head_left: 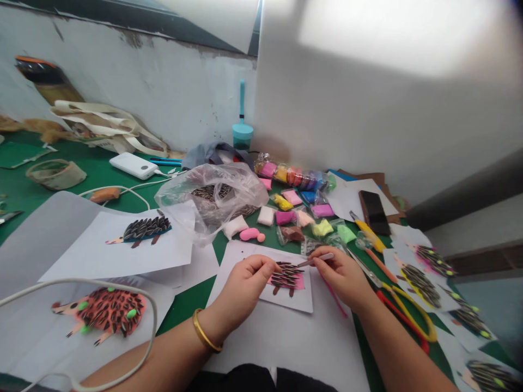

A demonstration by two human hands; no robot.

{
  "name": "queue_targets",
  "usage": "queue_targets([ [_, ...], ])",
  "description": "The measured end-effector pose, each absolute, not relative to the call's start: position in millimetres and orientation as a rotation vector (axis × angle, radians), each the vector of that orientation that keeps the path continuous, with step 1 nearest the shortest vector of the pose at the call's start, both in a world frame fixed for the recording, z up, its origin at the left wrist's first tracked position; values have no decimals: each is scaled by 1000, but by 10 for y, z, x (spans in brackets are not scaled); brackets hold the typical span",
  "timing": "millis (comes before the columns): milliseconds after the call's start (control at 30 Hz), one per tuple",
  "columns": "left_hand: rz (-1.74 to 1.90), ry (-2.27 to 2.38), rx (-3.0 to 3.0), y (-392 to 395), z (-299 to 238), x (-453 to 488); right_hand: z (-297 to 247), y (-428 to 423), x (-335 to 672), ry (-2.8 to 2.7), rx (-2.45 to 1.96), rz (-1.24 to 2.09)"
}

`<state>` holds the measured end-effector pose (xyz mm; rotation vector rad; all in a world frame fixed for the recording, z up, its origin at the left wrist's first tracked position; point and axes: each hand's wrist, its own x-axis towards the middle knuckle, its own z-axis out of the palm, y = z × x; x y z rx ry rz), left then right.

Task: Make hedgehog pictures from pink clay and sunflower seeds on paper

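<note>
On a small white card (304,299) lies a hedgehog picture (286,279), made of pink clay set with rows of striped sunflower seeds and small brown feet. My left hand (245,286), with a gold bangle at its wrist, rests over the card's left side. Its thumb and forefinger are pinched at the hedgehog's left end, and whatever lies between them is hidden. In my right hand (337,272) is a pair of slim tweezers (322,258), whose tip reaches the seeds at the upper right. Below that hand, a thin pink stick (335,296) lies on the white paper.
Behind the card are a plastic bag of sunflower seeds (214,193) and several clay packets (286,218). Finished hedgehog cards lie left (147,228) and right (420,286). Scissors (402,305) and a phone (373,212) are at right. A white cable (153,305) loops across the left foreground.
</note>
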<state>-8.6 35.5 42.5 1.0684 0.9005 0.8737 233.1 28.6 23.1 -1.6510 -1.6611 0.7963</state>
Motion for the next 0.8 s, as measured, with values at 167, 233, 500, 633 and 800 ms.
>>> queue_targets([
  [167, 864, 905, 1057, 354, 414, -86, 239, 287, 2304, -1672, -1675, 796],
  [233, 857, 911, 1058, 355, 406, -87, 238, 286, 2297, -1676, -1682, 788],
  [500, 853, 902, 1085, 359, 420, -88, 242, 287, 2296, -1704, -1683, 771],
  [633, 852, 921, 1084, 361, 427, -89, 239, 297, 2348, -1654, -1671, 716],
  [800, 856, 917, 1048, 359, 396, -97, 205, 306, 2561, -1618, -1684, 547],
])
